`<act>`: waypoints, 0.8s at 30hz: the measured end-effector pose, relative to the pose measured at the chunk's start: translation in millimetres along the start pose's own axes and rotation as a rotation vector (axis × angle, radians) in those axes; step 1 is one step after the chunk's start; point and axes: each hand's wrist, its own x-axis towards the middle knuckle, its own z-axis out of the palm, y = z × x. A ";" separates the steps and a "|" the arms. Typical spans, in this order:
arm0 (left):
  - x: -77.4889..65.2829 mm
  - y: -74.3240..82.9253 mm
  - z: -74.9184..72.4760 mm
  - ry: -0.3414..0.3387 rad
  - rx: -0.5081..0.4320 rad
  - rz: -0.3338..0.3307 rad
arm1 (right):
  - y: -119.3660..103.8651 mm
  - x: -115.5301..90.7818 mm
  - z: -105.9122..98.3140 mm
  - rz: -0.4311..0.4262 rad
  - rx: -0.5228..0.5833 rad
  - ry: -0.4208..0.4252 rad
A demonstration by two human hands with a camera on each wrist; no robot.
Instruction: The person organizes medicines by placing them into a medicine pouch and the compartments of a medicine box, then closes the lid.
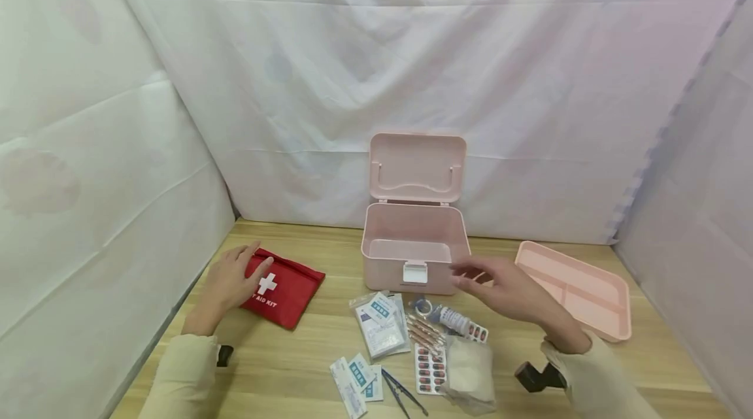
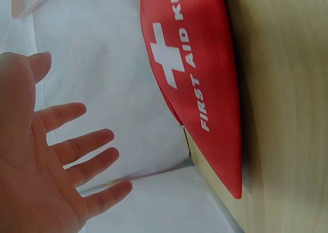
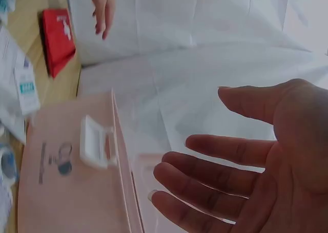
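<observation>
My left hand [image 1: 233, 278] hovers over the left side of a red first aid kit pouch [image 1: 289, 295]. In the left wrist view its fingers are spread and hold nothing, apart from the pouch [image 2: 205, 64]. My right hand [image 1: 506, 287] is held at the front right corner of a pink storage box [image 1: 382, 272], whose lid [image 1: 418, 167] is raised. Relaxed, slightly bent fingers show in the right wrist view, with nothing in them, beside the box [image 3: 77, 192] and its white latch [image 3: 95, 143]. The box's inside shows no contents.
Before the box lie packets [image 1: 379, 334], cotton swabs [image 1: 425, 334], capsule blister packs [image 1: 431, 370], a small bottle [image 1: 454, 319], a tape roll [image 1: 422, 306], bagged gauze [image 1: 470, 370] and tweezers [image 1: 402, 393]. A pink divided tray [image 1: 618, 301] lies right. White cloth [image 1: 329, 79] encloses the table.
</observation>
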 end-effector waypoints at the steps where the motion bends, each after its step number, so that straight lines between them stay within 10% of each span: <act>1: -0.3 -2.4 -1.1 -0.004 -0.013 -0.006 | -3.9 3.7 3.1 -0.018 0.015 -0.021; 14: -0.5 -30.8 -7.5 -0.064 -0.203 -0.064 | -38.6 51.5 66.3 -0.107 0.155 -0.213; 24: 0.6 -47.5 -5.3 -0.157 -0.307 -0.191 | -55.4 82.7 115.2 0.025 0.363 -0.319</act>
